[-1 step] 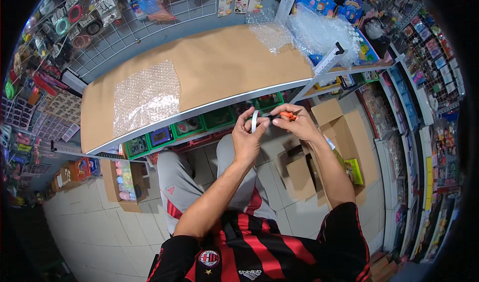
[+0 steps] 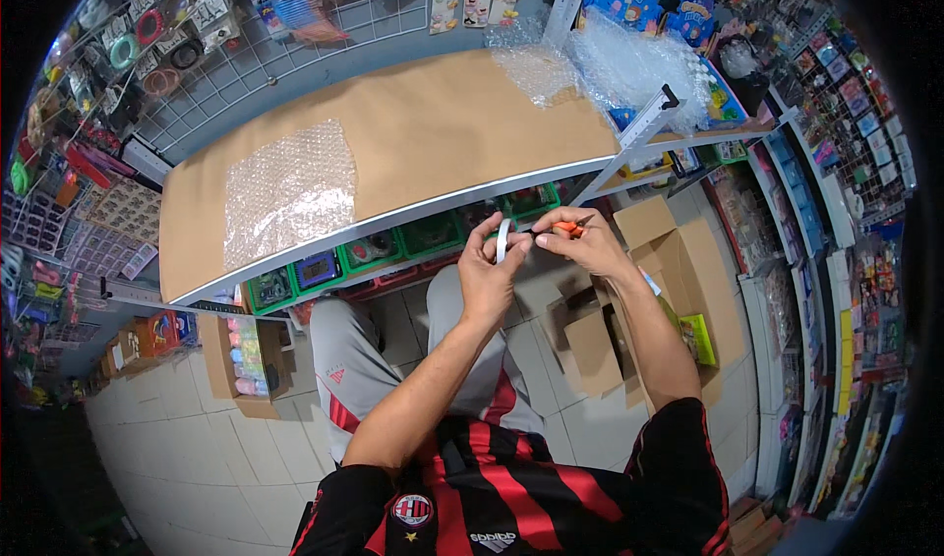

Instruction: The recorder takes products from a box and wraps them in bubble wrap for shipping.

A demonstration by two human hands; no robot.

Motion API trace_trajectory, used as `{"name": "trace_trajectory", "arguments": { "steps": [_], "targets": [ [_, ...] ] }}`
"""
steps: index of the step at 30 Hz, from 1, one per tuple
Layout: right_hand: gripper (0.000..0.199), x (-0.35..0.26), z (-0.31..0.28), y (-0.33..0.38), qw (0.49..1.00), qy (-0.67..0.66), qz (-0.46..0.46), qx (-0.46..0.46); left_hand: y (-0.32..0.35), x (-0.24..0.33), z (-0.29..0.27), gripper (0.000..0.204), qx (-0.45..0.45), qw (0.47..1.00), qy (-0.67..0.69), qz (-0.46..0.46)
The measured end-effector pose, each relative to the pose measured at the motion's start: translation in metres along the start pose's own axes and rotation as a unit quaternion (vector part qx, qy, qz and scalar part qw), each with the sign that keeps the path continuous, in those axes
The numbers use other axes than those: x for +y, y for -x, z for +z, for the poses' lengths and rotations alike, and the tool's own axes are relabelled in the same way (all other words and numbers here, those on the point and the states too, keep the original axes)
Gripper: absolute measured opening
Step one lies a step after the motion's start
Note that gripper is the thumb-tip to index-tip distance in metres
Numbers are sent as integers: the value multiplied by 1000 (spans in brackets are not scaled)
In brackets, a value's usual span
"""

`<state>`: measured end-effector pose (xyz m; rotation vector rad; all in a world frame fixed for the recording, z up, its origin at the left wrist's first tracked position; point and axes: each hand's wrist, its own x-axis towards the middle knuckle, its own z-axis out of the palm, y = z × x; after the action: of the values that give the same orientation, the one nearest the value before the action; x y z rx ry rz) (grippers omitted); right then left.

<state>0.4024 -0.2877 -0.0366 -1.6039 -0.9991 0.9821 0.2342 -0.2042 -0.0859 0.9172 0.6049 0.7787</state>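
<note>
Your left hand (image 2: 489, 279) is wrapped around a roll of white tape (image 2: 502, 240), holding it upright on its edge between thumb and fingers, just below the front edge of the worktable (image 2: 423, 153). Your right hand (image 2: 580, 248) is closed on an orange-handled cutter (image 2: 566, 228), its tip pointing left so it sits right at the tape roll. Can't tell if the blade actually touches the tape, it's too small to make out. Both hands are pretty much together, in front of your knees and over the tiled floor (image 2: 187, 438).

On the table there's a flat sheet of bubble wrap (image 2: 288, 190) on the left part of the brown top, and a bigger crumpled heap of bubble wrap (image 2: 619, 64) at the far right end, well apart from the sheet. A metal ruler (image 2: 634, 133) leans off the right end of the table, running down toward your hands. Under the table edge you've got a row of green bins (image 2: 393, 246) with small stuff in them. To your right, open cardboard boxes (image 2: 678, 271) sit on the floor, just beside your right forearm.
</note>
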Motion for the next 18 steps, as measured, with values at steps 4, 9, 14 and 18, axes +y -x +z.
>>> {"name": "trace_trajectory", "arguments": {
  "steps": [4,9,14,18],
  "targets": [
    [12,-6,-4,-8,999,46,-4,-28,-2,-7,-2,62,-14,1000,-11,16],
    [9,1,-1,-10,999,-2,13,-45,-3,-10,-3,57,-14,999,-24,18],
    [12,7,12,-22,998,56,-5,24,-2,-10,-4,58,4,1000,-9,16],
    [10,7,21,-37,992,71,-29,102,3,-13,-8,58,47,999,3,0]
  ]
}}
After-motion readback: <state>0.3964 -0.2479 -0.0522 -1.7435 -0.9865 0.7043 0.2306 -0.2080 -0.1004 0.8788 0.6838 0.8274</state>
